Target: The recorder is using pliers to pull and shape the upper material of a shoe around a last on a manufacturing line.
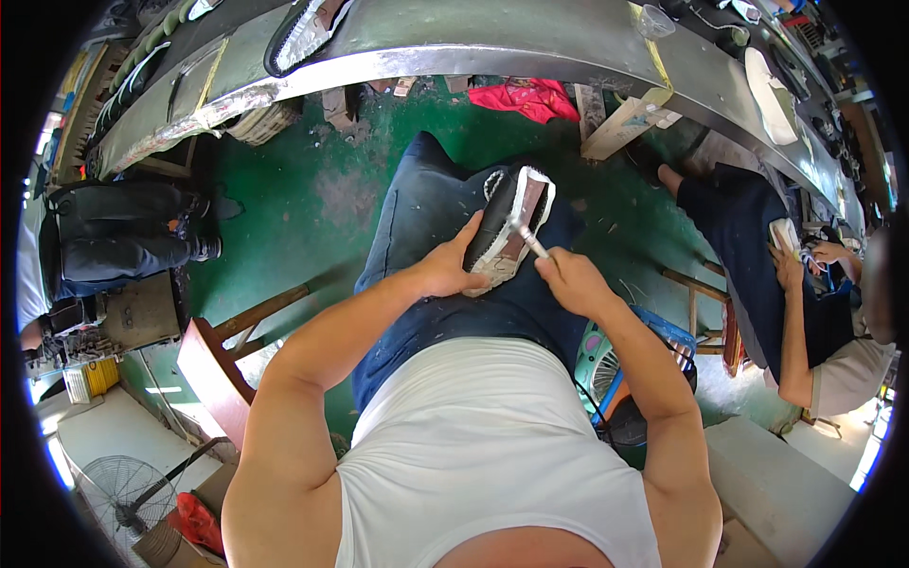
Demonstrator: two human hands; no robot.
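Observation:
A dark shoe upper (508,230) rests on my blue-trousered lap, its underside turned up. The underside has a brown middle and a whitish band along its edges. My left hand (448,264) is wrapped round the near left side of the shoe upper, thumb at its near end. In my right hand (575,280) is a small brush (535,243) with a pale handle, its tip touching the underside near the middle. The palm side of my right hand is hidden.
Ahead runs a long metal bench (426,43) holding another dark shoe upper (305,36) and a white shoe part (768,97). Red cloth (526,98) lies underneath. A seated co-worker (757,256) handles a pale shoe part at right. Wooden stools (256,317) and a fan (126,492) stand around.

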